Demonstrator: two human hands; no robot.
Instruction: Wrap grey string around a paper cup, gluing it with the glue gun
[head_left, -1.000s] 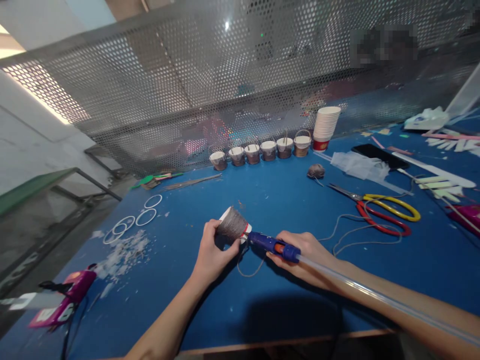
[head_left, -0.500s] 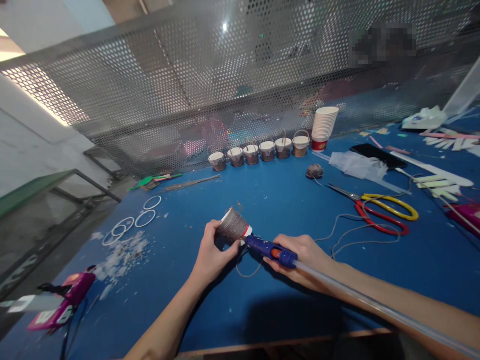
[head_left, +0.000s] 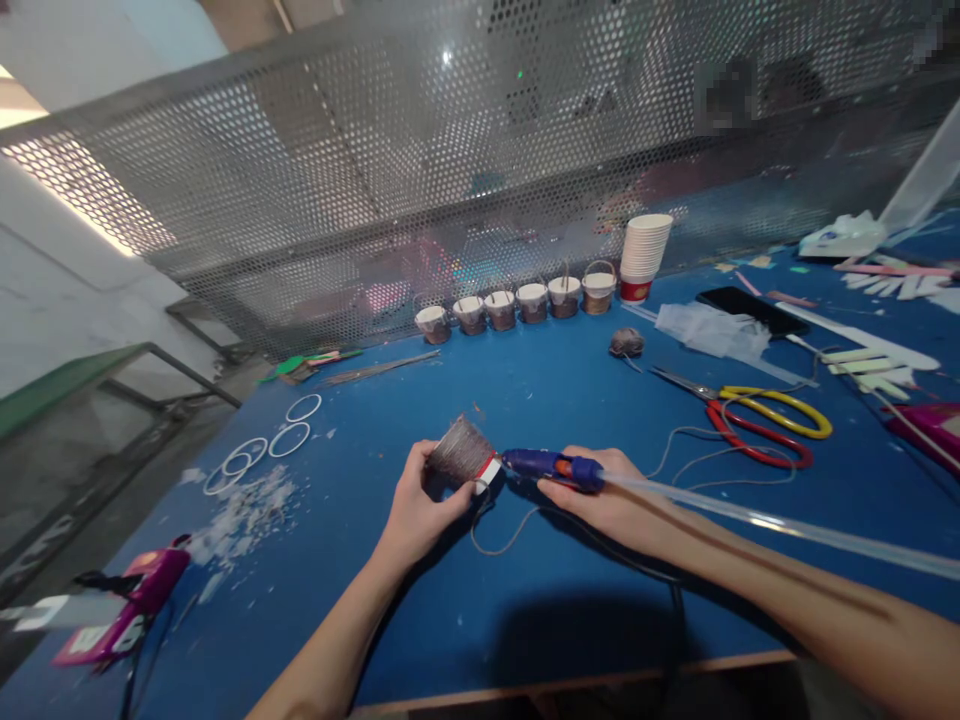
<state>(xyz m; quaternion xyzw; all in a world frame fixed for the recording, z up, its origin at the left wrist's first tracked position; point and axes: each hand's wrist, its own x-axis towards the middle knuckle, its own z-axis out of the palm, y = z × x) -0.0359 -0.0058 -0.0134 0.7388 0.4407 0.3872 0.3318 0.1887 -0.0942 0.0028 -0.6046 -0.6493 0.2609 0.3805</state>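
My left hand (head_left: pixel 421 505) grips a paper cup (head_left: pixel 463 452) wound with grey-brown cord, tilted on its side. A white rim with a red band shows at its right end. From the cup a loose cord (head_left: pixel 501 548) loops over the table and runs right, past my right hand. My right hand (head_left: pixel 600 497) is closed around a blue glue gun (head_left: pixel 547 467), with a long clear glue stick (head_left: pixel 772 522) out of its back. The gun's nozzle points left, close to the cup's rim; whether it touches I cannot tell.
Several cord-wrapped cups (head_left: pixel 532 303) line the back beside a stack of paper cups (head_left: pixel 645 258). Scissors (head_left: pixel 765 425), a cord ball (head_left: pixel 626 343) and a phone (head_left: pixel 750 310) lie right. White rings (head_left: pixel 290 439), scraps (head_left: pixel 251 510) and a magenta box (head_left: pixel 142 610) are left.
The glue gun has swung more level, its nozzle moving up and right along the cup's rim. More of the white rim shows, and my right hand has shifted slightly right.
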